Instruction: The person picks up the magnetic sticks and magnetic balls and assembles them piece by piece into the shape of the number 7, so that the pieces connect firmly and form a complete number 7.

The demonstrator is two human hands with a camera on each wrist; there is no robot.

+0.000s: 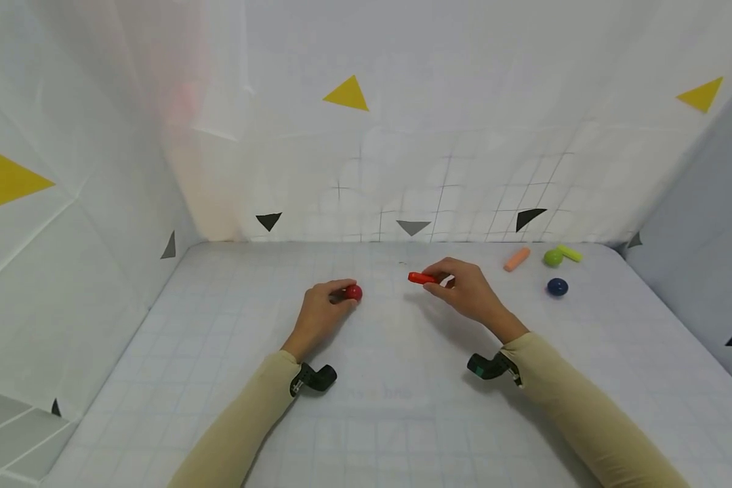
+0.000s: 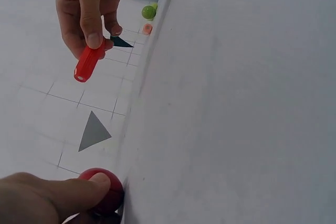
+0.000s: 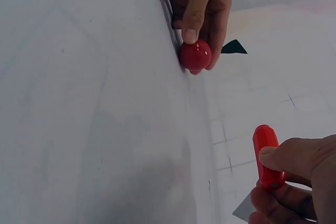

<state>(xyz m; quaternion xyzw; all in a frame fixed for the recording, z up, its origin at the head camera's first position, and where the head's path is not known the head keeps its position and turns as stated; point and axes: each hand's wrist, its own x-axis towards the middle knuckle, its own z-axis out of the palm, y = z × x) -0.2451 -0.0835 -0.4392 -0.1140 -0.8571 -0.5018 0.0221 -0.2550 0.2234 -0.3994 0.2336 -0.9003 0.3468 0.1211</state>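
My left hand [image 1: 322, 313] pinches a glossy red ball [image 1: 354, 292] between thumb and fingers, low at the table surface. In the left wrist view the thumb lies across the ball [image 2: 107, 192], covering part of it. To its right, my right hand [image 1: 468, 290] holds a short, stubby red stick [image 1: 423, 278] between thumb and fingers, raised above the table. The stick [image 3: 266, 156] has flat-sided faces and a blunt end; its exact kind cannot be told. A gap separates the stick from the ball.
Toward the back right of the white table [image 1: 378, 420] lie an orange stick [image 1: 516, 259], a yellow-green stick [image 1: 570, 253], a green ball [image 1: 552, 257] and a dark blue ball [image 1: 557, 287]. White sheeting with yellow, black and grey triangles walls the back and sides.
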